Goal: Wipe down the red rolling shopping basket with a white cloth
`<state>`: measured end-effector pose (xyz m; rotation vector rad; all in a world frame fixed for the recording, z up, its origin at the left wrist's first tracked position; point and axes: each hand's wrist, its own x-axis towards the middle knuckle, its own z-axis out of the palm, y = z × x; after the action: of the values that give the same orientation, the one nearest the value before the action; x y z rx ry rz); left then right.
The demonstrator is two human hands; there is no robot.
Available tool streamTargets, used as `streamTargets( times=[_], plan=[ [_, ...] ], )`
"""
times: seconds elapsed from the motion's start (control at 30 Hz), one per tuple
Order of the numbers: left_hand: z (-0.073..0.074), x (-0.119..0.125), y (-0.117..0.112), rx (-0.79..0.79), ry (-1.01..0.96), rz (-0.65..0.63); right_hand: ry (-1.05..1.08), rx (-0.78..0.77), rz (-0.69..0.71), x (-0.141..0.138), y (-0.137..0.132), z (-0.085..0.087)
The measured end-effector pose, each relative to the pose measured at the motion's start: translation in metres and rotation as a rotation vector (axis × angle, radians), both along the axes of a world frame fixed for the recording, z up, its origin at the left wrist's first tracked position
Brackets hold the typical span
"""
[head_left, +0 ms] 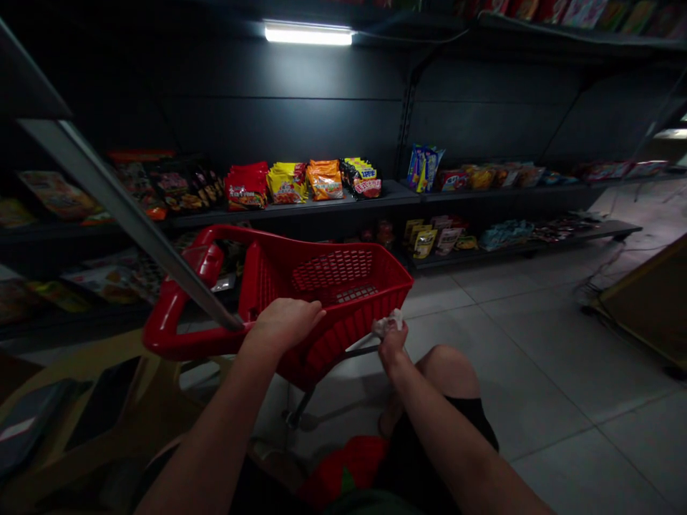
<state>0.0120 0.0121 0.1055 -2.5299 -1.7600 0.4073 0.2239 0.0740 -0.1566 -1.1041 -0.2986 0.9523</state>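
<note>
A red plastic shopping cart (343,325) stands in front of me, its basket showing no goods in the visible part. My left hand (284,325) is closed over the cart's near rim, close to the handle end; its fingertips are partly hidden inside. Bunched in my right hand (394,343) is a crumpled white wipe (387,323), held against or close beside the lower outer side of the basket. The red handle (172,343) curves off to the left of my left hand.
Packaged snacks (325,179) line the dark shelves (397,192) behind the cart. A grey metal pole (134,222) slants across the left. Lower left, a wooden surface (155,386) holds dark flat objects. My bent knee (451,368) is near my right hand; tiled floor (526,350) lies right.
</note>
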Motion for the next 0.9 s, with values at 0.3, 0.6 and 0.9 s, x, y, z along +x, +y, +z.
streamTargets(
  times=[0.3,0.6,0.9],
  plan=[
    [0.001,-0.004,0.0,-0.016,0.032,0.028,0.296,-0.251,0.589,-0.166,-0.131,-0.04],
    [-0.002,-0.01,-0.001,0.006,0.003,0.015,0.002,0.057,-0.068,-0.006,-0.003,0.054],
    [-0.004,-0.009,0.003,-0.007,-0.016,0.053,-0.167,-0.039,0.602,-0.114,-0.096,0.006]
  ],
)
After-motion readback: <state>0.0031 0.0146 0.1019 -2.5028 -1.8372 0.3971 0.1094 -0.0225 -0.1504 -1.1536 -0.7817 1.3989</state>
